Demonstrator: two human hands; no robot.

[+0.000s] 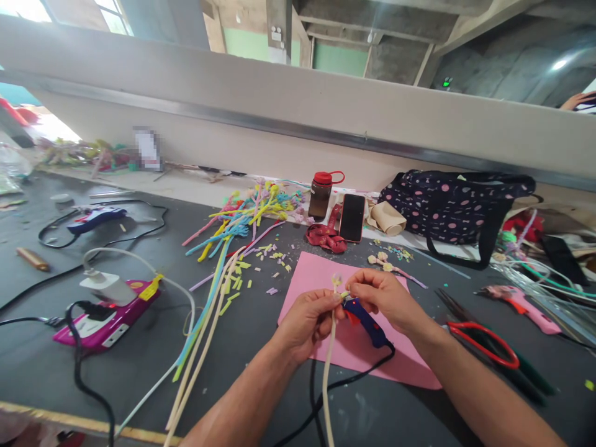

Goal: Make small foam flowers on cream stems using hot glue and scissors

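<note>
On the dark table, near centre, the left hand pinched a pale stem, seemingly half-made, already budded, the right hand closing fingertips on a green bit, loose bits waiting left, coloured stems heaped far.

Daylight glares through the far-left window, a lamp shines far right; the hands look fairly crisp, shadows on the bench soft, edges stretched.

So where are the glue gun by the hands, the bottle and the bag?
Glue gun (370,324), head view: blue handle.
Bottle (319,201), head view: dark body.
Bag (449,208), head view: patterned side.
</note>
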